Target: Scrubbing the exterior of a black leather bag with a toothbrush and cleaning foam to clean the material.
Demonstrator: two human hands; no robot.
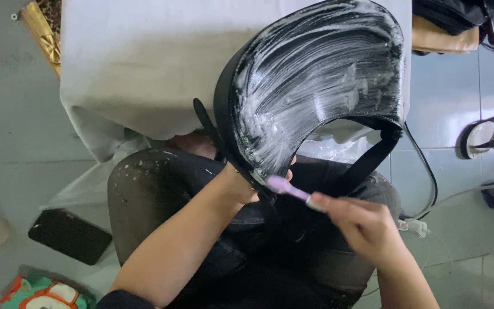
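Your left hand [241,186] grips black bag [315,80] at lower edge – fingers mostly hidden behind it; right hand [364,223] closed round purple brush [287,187], head against foamy bag – white cloth [138,63] beneath

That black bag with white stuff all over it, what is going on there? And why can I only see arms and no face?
The camera sits on the person's head and looks down, so you see only their own arms and lap. There is no machine here, just two bare hands. The left hand holds the curved black leather bag by its lower edge, propping it against a table draped in a white cloth. The bag's side is smeared with streaks of white foam. The right hand has its grip on a small lilac-handled brush, whose head touches the bag's bottom corner. On the grey tiled floor lie a flat black slab-shaped thing on the left and a white sandal on the right.
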